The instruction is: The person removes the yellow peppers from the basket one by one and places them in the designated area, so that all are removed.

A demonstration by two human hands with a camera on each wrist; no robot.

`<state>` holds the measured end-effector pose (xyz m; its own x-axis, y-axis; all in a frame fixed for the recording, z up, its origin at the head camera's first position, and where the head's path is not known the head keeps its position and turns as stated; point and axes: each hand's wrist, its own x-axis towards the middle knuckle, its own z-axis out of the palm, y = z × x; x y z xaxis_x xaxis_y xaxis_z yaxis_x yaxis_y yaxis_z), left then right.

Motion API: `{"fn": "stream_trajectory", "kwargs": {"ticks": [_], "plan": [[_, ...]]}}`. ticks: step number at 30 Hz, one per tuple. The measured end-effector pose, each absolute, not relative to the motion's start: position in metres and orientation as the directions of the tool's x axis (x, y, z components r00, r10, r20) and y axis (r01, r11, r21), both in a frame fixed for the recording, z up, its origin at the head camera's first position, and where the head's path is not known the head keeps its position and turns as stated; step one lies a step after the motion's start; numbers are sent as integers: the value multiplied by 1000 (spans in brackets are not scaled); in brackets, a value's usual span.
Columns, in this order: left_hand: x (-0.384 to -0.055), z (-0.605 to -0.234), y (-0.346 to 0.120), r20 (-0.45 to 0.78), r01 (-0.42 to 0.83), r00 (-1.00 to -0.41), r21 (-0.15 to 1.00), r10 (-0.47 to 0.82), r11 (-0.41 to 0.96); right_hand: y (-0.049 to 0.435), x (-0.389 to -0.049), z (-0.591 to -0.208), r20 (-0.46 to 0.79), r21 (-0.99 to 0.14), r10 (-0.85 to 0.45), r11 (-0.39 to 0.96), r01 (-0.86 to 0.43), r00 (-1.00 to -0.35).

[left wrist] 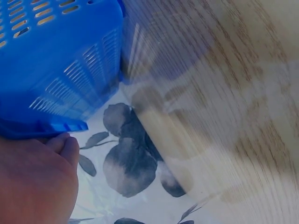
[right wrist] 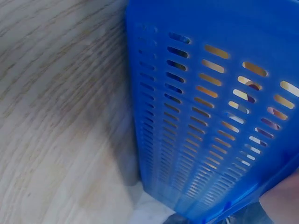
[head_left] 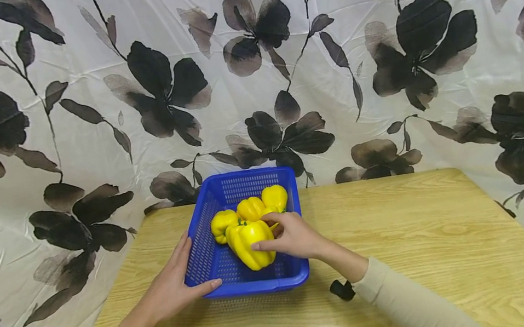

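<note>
A blue plastic basket (head_left: 246,287) with slotted walls stands on the table, several yellow bell peppers inside it. My left hand (head_left: 171,286) holds the basket's front left corner, thumb over the front rim and fingers along the left side. In the left wrist view, fingers (left wrist: 67,147) meet the rim from outside. With thumb in front and fingers behind, my right hand (head_left: 296,236) grips the nearest, largest bell pepper (head_left: 245,243). Behind it lie a left bell pepper (head_left: 223,225), a middle one and a far right bell pepper (head_left: 274,198). The right wrist view shows mostly the basket's slotted wall (right wrist: 187,116).
The light wooden table (head_left: 400,233) extends to the right of the basket and toward me. A white cloth with dark flowers (head_left: 332,93) hangs behind the table and down its sides. Small black pieces (head_left: 342,290) show beside both wrists.
</note>
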<state>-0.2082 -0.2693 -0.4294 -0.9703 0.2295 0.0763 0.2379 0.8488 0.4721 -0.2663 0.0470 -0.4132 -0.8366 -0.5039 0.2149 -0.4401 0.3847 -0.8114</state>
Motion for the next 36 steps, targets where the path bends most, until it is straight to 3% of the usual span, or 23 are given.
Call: {"fn": "stream_trajectory", "kwargs": {"ticks": [10,27,36], "plan": [[-204,-434,-271,85,232,-972,476,219,848,54,-271,-415,165,-912,-515,246,-329,-841],[-207,-430,-271,82,227,-973,474,215,851,82,-275,-403,102,-959,-489,182,-215,-867],[-208,-432,-271,67,219,-975,471,213,854,110,-277,-389,142,-959,-472,152,-239,-870]]}}
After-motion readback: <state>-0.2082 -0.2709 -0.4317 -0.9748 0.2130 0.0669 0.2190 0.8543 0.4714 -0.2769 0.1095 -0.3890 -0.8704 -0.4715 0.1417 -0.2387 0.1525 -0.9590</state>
